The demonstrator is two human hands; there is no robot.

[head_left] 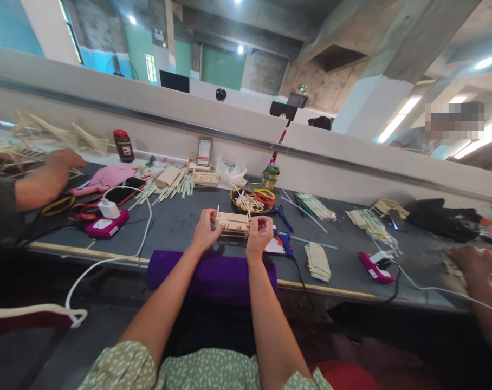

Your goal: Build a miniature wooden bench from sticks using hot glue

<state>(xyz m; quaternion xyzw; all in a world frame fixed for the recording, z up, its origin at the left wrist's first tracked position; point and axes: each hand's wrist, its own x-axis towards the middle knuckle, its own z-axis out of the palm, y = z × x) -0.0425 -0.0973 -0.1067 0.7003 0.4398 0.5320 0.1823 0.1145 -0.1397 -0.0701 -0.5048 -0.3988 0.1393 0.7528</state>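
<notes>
Between my hands is a small pale wooden model built of thin sticks, above the dark table. My left hand is closed around its left end, near an upright stick. At the right end, the fingers of my right hand are pinched together on the model; whether they also hold a separate small piece is hidden. A blue glue gun lies just right of my right hand. Behind the model stands a round basket of short sticks, with yellow-and-red-handled scissors on it.
A purple roll lies along the front edge under my forearms. To the right are a folded cloth and a magenta power strip. Stick bundles and a jar stand behind. Other people's hands are at both sides.
</notes>
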